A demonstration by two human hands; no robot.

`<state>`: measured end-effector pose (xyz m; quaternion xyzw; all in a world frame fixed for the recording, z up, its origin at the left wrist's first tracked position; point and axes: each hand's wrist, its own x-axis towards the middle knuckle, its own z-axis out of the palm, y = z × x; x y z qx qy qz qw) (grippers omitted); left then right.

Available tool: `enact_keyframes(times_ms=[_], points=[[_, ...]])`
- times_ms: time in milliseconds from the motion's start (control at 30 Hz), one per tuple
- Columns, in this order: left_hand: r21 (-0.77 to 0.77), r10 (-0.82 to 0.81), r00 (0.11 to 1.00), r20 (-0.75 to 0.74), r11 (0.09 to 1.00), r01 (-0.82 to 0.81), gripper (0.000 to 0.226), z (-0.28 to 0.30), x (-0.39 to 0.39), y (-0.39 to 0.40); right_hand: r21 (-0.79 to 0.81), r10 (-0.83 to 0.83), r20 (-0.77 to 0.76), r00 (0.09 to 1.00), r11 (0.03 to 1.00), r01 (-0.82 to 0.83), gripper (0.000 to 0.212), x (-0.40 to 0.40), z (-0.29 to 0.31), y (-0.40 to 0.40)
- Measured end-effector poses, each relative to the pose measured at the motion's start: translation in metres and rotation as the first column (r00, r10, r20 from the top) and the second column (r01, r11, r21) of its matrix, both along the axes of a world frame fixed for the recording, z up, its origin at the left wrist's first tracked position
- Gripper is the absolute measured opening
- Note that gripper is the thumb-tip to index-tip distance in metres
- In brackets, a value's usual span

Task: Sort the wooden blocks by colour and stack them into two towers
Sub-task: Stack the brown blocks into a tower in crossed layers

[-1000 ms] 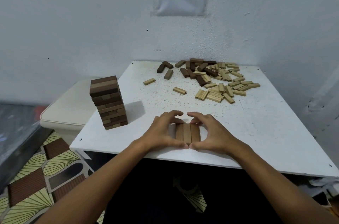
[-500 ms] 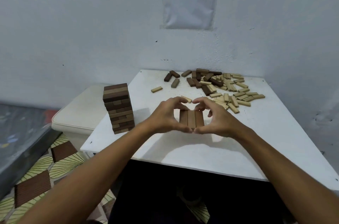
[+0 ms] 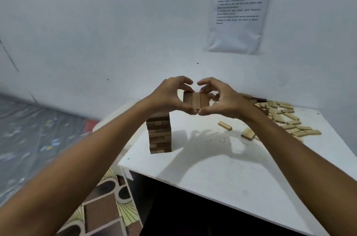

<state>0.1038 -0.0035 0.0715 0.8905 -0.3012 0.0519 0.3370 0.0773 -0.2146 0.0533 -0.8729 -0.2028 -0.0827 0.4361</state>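
Blocks (image 3: 196, 100) btwn both hands, midair

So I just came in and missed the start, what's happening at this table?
A person is stacking wooden blocks. Both the left hand and right hand hold a row of three brown blocks in the air, above and beside the brown tower. Loose light blocks lie scattered on the white table.
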Motion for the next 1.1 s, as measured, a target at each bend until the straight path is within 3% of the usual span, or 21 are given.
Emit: enact_keyframes(times_ms=[433, 667, 1100], points=[[-0.010, 0.191, 0.973, -0.129, 0.981, -0.194, 0.098, -0.014, 0.013, 0.085, -0.044, 0.191, -0.114, 0.975, 0.979, -0.198, 0.069, 0.054, -0.009, 0.085], [-0.008, 0.220, 0.960, -0.176, 0.974, -0.224, 0.085, -0.025, 0.021, 0.095, -0.066, 0.201, -0.161, 0.966, 0.975, -0.214, 0.072, 0.063, -0.013, 0.096], [-0.019, 0.212, 0.960, -0.181, 0.976, -0.219, 0.086, -0.037, 0.027, 0.098, -0.078, 0.200, -0.181, 0.963, 0.973, -0.217, 0.073, 0.068, -0.019, 0.099]])
